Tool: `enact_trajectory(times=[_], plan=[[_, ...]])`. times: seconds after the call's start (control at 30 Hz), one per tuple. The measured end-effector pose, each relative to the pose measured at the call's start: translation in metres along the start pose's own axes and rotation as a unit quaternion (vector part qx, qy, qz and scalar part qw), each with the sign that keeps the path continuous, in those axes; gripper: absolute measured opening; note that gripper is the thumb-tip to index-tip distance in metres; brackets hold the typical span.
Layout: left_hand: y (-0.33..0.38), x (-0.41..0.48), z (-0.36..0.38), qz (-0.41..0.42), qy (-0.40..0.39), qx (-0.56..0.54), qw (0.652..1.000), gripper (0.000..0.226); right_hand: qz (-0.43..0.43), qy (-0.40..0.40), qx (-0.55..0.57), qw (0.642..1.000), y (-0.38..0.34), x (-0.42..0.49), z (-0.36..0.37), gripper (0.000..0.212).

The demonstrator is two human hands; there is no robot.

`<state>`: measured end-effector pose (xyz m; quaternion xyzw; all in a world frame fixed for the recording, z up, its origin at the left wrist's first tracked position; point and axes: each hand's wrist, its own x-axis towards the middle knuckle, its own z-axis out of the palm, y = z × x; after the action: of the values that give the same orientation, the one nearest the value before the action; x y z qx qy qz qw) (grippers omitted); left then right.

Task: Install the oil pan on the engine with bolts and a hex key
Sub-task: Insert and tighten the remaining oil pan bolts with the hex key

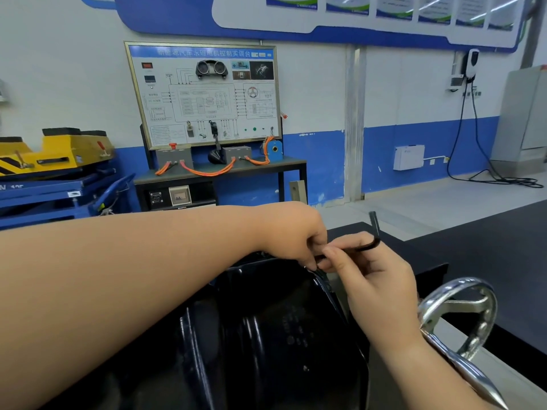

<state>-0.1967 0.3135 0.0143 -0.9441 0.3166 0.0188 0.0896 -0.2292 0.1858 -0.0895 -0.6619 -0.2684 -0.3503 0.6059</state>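
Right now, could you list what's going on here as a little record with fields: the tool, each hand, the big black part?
tool: hex key, short arm pointing up
right hand: fingers pinch the key's long arm
left hand: fingers pinch at the key's lower end, by the pan's rim
work piece: black oil pan, below both hands
nearby: chrome handwheel at right

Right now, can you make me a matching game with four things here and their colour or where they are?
Things:
1. hex key
2. oil pan
3. handwheel
4. cables

Clues:
A. orange, on the bench
B. shiny silver
C. big, glossy black
D. pinched by the left hand and the right hand

Pairs: 1-D, 2-C, 3-B, 4-A
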Motion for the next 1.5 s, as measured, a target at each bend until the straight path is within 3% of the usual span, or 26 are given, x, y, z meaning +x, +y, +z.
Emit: enact_trajectory(times=[0.17, 0.33, 0.5, 0.6, 0.97, 1.07, 1.17, 1.37, 1.5], plan=[[-0.001, 0.000, -0.001, -0.016, 0.011, -0.014, 1.000, 0.015, -0.021, -0.060, 0.018, 0.998, -0.003, -0.001, -0.005, 0.032], [-0.005, 0.000, 0.001, -0.016, 0.015, -0.034, 0.999, 0.014, -0.033, -0.050, 0.015, 0.998, -0.002, 0.002, -0.005, 0.034], [-0.010, -0.003, 0.000, -0.027, 0.000, -0.087, 0.996, 0.008, -0.022, -0.046, 0.010, 0.999, 0.000, 0.004, -0.006, 0.031], [-0.010, -0.003, -0.002, -0.030, -0.003, -0.115, 0.993, 0.018, -0.021, -0.038, 0.011, 0.999, 0.001, 0.004, -0.006, 0.030], [-0.003, -0.005, -0.004, -0.028, -0.009, -0.093, 0.995, 0.015, -0.001, -0.018, 0.026, 0.999, 0.004, 0.003, -0.001, 0.024], [-0.004, -0.004, -0.003, -0.028, -0.004, -0.082, 0.996, 0.028, 0.012, -0.009, 0.052, 0.999, 0.004, 0.002, -0.001, 0.015], [-0.004, -0.002, -0.001, -0.029, -0.010, -0.067, 0.997, 0.023, 0.002, -0.015, 0.043, 0.999, 0.002, 0.002, 0.000, 0.005], [-0.004, 0.000, 0.001, -0.036, -0.001, -0.055, 0.998, 0.010, 0.011, -0.034, 0.062, 0.997, 0.001, 0.004, 0.003, 0.016], [-0.003, -0.001, 0.000, -0.038, 0.005, -0.053, 0.998, 0.031, 0.000, -0.069, 0.063, 0.996, 0.001, 0.002, 0.003, 0.031]])
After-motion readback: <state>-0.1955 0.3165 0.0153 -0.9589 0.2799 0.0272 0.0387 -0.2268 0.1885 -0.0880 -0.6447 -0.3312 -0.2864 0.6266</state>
